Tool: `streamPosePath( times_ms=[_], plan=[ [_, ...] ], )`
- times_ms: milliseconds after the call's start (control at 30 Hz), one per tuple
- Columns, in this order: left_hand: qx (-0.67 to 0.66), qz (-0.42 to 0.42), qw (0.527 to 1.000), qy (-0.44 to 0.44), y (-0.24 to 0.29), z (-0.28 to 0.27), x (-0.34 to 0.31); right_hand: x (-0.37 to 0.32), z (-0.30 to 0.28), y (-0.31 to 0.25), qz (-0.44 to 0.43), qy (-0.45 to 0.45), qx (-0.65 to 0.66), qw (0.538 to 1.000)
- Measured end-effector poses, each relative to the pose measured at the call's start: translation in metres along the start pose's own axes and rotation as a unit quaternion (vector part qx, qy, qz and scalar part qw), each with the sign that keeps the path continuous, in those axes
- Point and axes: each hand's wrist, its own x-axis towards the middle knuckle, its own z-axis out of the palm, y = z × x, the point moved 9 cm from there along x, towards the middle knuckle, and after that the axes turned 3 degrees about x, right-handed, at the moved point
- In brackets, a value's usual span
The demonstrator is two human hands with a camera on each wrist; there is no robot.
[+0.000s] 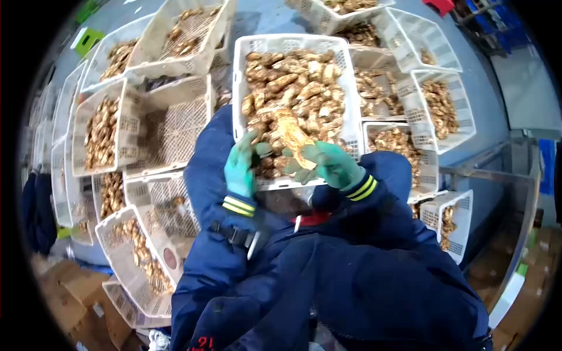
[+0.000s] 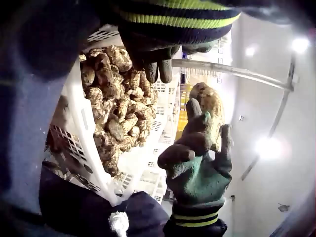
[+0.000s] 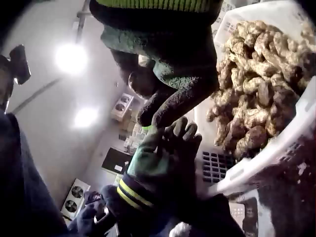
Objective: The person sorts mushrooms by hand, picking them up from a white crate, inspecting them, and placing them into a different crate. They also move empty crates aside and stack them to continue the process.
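My right hand (image 1: 335,165), in a green-coated glove, holds a long golden-brown mushroom (image 1: 291,136) above the near edge of a white plastic crate (image 1: 238,88). The left wrist view shows this mushroom (image 2: 213,112) upright between the right hand's curled fingers and thumb. My left hand (image 1: 239,167), gloved alike, is beside it with fingers loosely bent and nothing in them. In the right wrist view the left hand (image 3: 150,165) sits just below the right fingertips. Flaky brown mushrooms (image 1: 304,82) fill the crate in front of my body.
More white crates with mushrooms surround me, among them one at the left (image 1: 123,128) and one at the right (image 1: 439,111). A metal rail (image 1: 497,175) runs along the right side. Cardboard boxes (image 1: 88,292) lie at the lower left.
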Motion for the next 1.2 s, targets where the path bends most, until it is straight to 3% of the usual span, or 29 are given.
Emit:
streamPosePath(
  times_ms=[33, 100, 167, 233, 267, 300, 367, 500, 567, 633, 700, 767, 833, 867, 900, 933, 1000, 1067, 1100, 1133, 1167, 1200],
  plan=[
    [-0.036, -0.064, 0.997, -0.019, -0.006, 0.005, -0.003, 0.002, -0.021, 0.009, 0.143, 0.087, 0.047, 0.985],
    [-0.068, -0.079, 0.991, -0.082, -0.012, 0.013, -0.003, 0.002, -0.059, 0.016, 0.206, 0.155, 0.082, 0.963],
    [-0.037, -0.101, 0.985, -0.135, -0.02, 0.026, -0.007, 0.0, -0.09, -0.006, 0.198, 0.214, 0.012, 0.957],
    [-0.017, -0.149, 0.978, -0.148, -0.027, 0.033, -0.015, -0.009, -0.105, -0.023, 0.169, 0.264, 0.052, 0.948],
    [-0.015, -0.152, 0.976, -0.152, -0.028, 0.035, -0.015, -0.007, -0.13, -0.004, 0.231, 0.213, 0.05, 0.948],
    [-0.013, -0.156, 0.975, -0.155, -0.027, 0.037, -0.016, -0.005, -0.133, 0.004, 0.246, 0.181, 0.144, 0.941],
    [-0.02, -0.175, 0.972, -0.153, -0.032, 0.035, -0.016, -0.015, -0.158, -0.013, 0.218, 0.237, 0.037, 0.946],
    [-0.034, -0.183, 0.972, -0.141, -0.038, 0.035, -0.015, -0.011, -0.241, -0.024, 0.155, 0.215, 0.113, 0.957],
    [-0.025, -0.168, 0.974, -0.15, -0.036, 0.034, -0.014, -0.013, -0.287, -0.051, 0.143, 0.314, 0.118, 0.931],
    [-0.005, -0.177, 0.974, -0.14, -0.034, 0.032, -0.015, -0.005, -0.344, -0.087, 0.068, 0.357, 0.113, 0.925],
    [-0.021, -0.204, 0.968, -0.145, -0.027, 0.038, -0.016, -0.008, -0.388, -0.137, 0.029, 0.471, 0.113, 0.874],
    [0.041, -0.152, 0.977, -0.144, -0.026, 0.038, -0.012, -0.015, -0.445, -0.191, -0.161, 0.52, 0.137, 0.828],
    [0.142, -0.109, 0.972, -0.153, -0.007, 0.049, -0.008, -0.012, -0.492, -0.222, -0.207, 0.431, 0.173, 0.861],
    [0.055, -0.175, 0.973, -0.143, -0.026, 0.044, -0.009, -0.011, -0.49, -0.223, -0.207, 0.439, 0.12, 0.866],
    [0.093, -0.131, 0.969, -0.186, -0.028, 0.045, -0.005, -0.01, -0.479, -0.23, -0.206, 0.445, 0.066, 0.869],
    [0.066, -0.154, 0.972, -0.167, -0.031, 0.042, -0.007, -0.006, -0.431, -0.229, -0.196, 0.475, 0.0, 0.858],
    [-0.06, -0.239, 0.957, -0.154, -0.032, 0.058, -0.014, 0.021, -0.374, -0.2, -0.108, 0.376, -0.059, 0.918],
    [0.03, -0.181, 0.97, -0.159, -0.047, 0.041, -0.011, 0.045, -0.305, -0.153, -0.004, 0.3, -0.128, 0.945],
    [-0.014, -0.198, 0.968, -0.152, -0.043, 0.043, -0.013, 0.056, -0.272, -0.131, 0.051, 0.279, -0.171, 0.944],
    [-0.057, -0.216, 0.964, -0.144, -0.039, 0.044, -0.015, 0.072, -0.24, -0.126, -0.095, 0.155, -0.476, 0.861],
    [-0.135, -0.244, 0.95, -0.141, -0.035, 0.053, -0.018, 0.083, -0.218, -0.099, -0.068, 0.12, -0.572, 0.809],
    [-0.089, -0.231, 0.96, -0.129, -0.036, 0.045, -0.017, 0.093, -0.195, -0.072, -0.049, 0.082, -0.66, 0.745]
  ],
)
